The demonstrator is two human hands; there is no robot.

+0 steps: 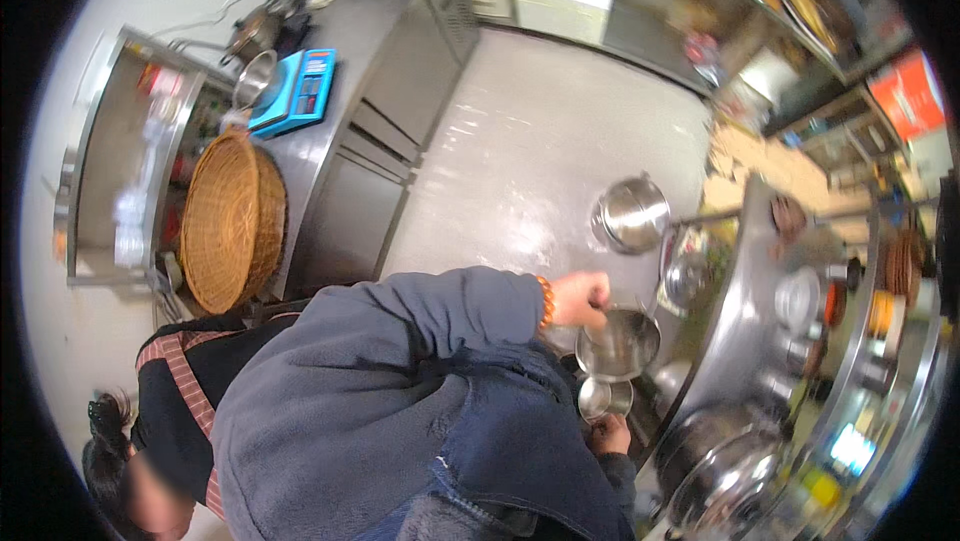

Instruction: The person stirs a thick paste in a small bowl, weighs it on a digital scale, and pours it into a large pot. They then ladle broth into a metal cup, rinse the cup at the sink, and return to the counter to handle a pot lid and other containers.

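A deep stainless-steel pot (619,346) is before me, its inside turned up towards the view. At its near-left rim is my left hand (579,299), fingers curled, with an orange bead bracelet on the wrist. Whether these fingers grip the rim or something thin inside the pot is too blurred to tell. Just below the pot, a small steel bowl (604,397) sits close against it or overlaps it. My right hand (610,434) holds that bowl by its lower edge.
Another steel pot (634,214) stands on the floor (517,166). To the right runs a steel counter (739,308) with lidded pots (727,473). Along the left, a steel worktop (360,8) bears a blue scale (304,94) and a wicker basket (232,222). A person (176,391) in a striped apron is close behind.
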